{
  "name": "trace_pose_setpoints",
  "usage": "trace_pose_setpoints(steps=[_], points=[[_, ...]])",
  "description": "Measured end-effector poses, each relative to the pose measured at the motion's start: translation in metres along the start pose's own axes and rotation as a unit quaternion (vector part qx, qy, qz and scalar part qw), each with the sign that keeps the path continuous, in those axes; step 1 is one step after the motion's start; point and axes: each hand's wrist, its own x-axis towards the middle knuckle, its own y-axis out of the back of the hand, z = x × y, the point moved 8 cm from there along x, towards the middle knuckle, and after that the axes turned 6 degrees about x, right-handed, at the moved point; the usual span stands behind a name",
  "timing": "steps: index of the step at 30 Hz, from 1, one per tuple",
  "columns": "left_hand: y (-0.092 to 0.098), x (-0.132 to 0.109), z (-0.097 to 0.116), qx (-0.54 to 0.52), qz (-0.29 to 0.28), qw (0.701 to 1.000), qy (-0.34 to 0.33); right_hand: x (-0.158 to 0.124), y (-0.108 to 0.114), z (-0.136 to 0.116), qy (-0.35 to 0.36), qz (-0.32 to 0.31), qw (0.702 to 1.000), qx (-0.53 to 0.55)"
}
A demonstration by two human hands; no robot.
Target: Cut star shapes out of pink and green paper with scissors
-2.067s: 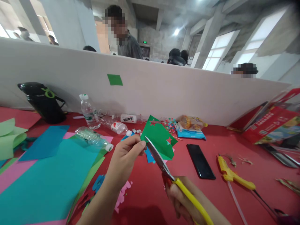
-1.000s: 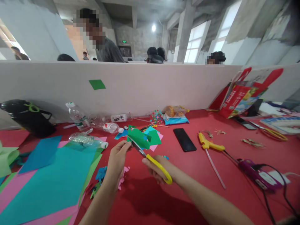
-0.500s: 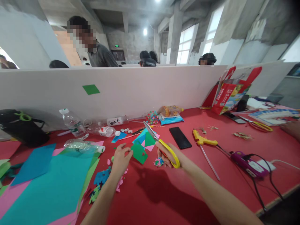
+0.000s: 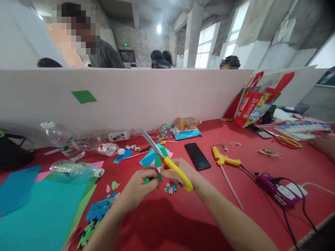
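In the head view, my right hand [image 4: 178, 172] grips a pair of scissors [image 4: 171, 164] with yellow handles, its metal blades pointing up and to the left. Close beside it, the fingers of my left hand [image 4: 142, 186] are pinched on a piece of green paper [image 4: 147, 181], which is mostly hidden by the hand. The fingertips of both hands almost meet. Just below them lies a small pile of colourful paper stars [image 4: 170, 188]. Blue, pink and green paper pieces [image 4: 146, 158] lie behind the hands on the red table [image 4: 167, 223].
Coloured sheets [image 4: 47, 205] and paper scraps [image 4: 98, 211] cover the left side, with plastic bottles [image 4: 75, 168] behind. To the right lie a phone [image 4: 197, 156], a yellow glue gun [image 4: 223, 157] and a purple power strip [image 4: 277, 190] with cables. A white partition [image 4: 146, 94] stands at the back.
My hands have come together, and the green paper between them is now mostly covered. The scissors have shifted slightly left in the view, blades still pointing up-left. The camera view has turned slightly.
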Motion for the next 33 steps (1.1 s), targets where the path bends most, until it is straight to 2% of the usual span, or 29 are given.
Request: trace_pose_setpoints(steps=[5,9,12,17,23,27,33], points=[[0.001,0.008,0.005,-0.048,0.009,0.999,-0.002,-0.005,0.012,-0.007,0.008,0.035,0.999,0.01],[0.002,0.013,-0.004,-0.128,0.053,0.99,0.025,-0.007,0.02,-0.015,0.034,0.078,0.996,0.038],[0.002,0.016,-0.008,-0.178,0.076,0.98,0.035,-0.008,0.02,-0.021,0.039,0.077,0.995,0.058],[0.0,0.015,-0.011,-0.238,0.074,0.968,0.04,-0.008,0.018,-0.02,0.047,0.075,0.993,0.081],[0.0,0.006,-0.02,-0.229,0.08,0.968,0.07,-0.007,0.018,-0.011,0.068,0.117,0.987,0.087],[-0.002,0.007,-0.019,-0.218,0.056,0.972,0.074,-0.007,0.016,-0.003,0.068,0.15,0.983,0.084],[-0.008,0.009,-0.023,-0.265,0.041,0.959,0.096,-0.006,0.015,0.008,0.073,0.19,0.975,0.085]])
